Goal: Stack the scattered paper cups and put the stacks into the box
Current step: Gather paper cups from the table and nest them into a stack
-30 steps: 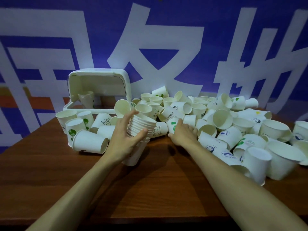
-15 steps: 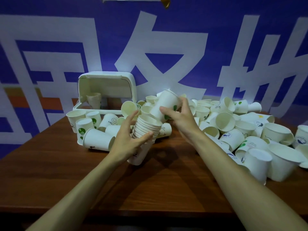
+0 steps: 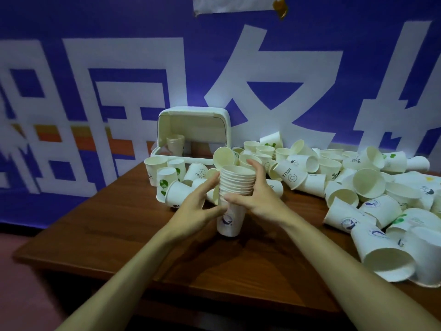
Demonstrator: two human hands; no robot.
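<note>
I held the stack of paper cups [image 3: 235,187] upright between my left hand [image 3: 198,206] and right hand [image 3: 260,194], both curled round it; it looked light and crushable, best gripped gently mid-wall.

The stack [image 3: 236,185] in front of you is matt white paper with smooth rolled rims and a blue print on the lowest cup. The loose cups [image 3: 367,185] to the right are the same matt paper, cream inside. The surface [image 3: 119,225] looks like brown grained wood with a faint sheen. The far box [image 3: 193,115] looks like smooth white plastic. The banner [image 3: 71,68] behind looks matt.
</note>
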